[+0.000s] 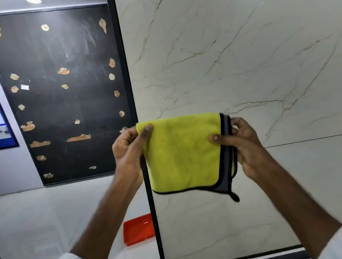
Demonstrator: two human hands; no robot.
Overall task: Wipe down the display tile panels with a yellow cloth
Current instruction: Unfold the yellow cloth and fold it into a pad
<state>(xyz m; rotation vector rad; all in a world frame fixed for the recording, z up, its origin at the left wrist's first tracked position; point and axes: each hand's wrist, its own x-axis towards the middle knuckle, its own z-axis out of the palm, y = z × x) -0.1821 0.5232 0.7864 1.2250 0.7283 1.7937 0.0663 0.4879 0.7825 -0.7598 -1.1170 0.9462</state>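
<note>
Yellow cloth [182, 152] folded, held up in front of the marble tile panel [265, 53], not touching it. My left hand [128, 151] pinches its left edge, right hand [241, 141] pinches the right. I'd keep the fold flat, then press it on the panel.
</note>
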